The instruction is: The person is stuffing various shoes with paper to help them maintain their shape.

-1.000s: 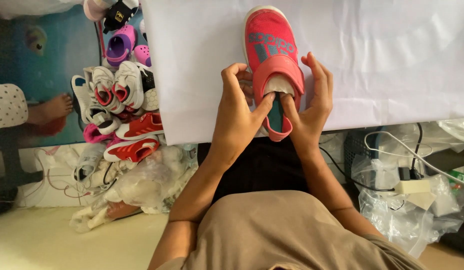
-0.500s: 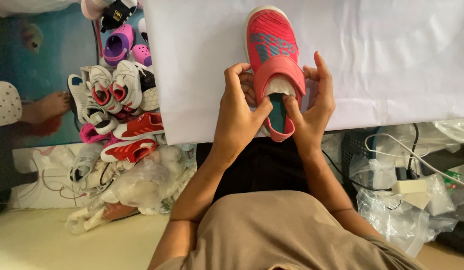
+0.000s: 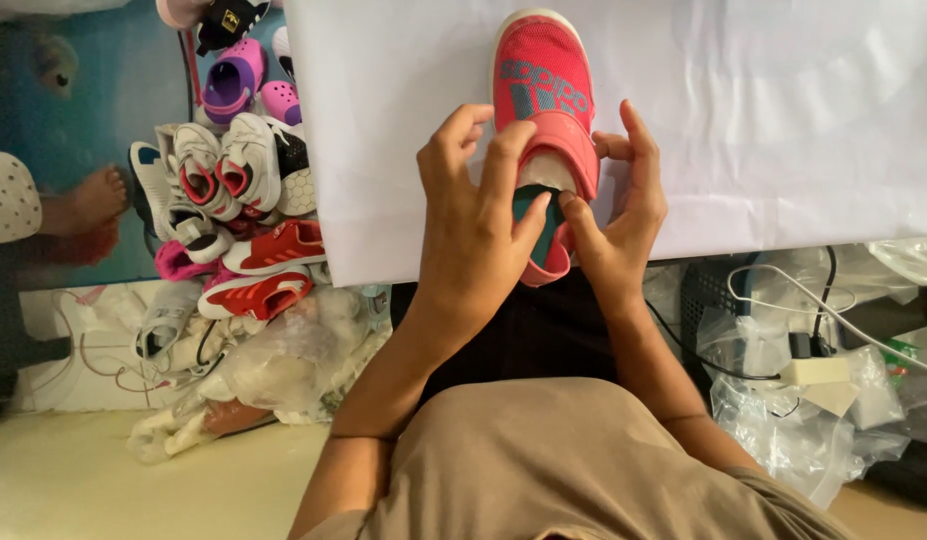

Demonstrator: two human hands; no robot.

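Both hands clamp the pink shoe [image 3: 541, 90] at the counter's [image 3: 783, 120] near edge: left hand [image 3: 478, 215] at nine o'clock, right hand [image 3: 623, 215] at three, thumbs working the heel opening; judging by that, next comes a steady pull there

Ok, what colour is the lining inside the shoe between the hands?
Teal, inside the pinkish-red shoe; the head view shows it at the opening, between the thumbs.

Pink shoe [image 3: 543, 75] on white table [image 3: 783, 120]
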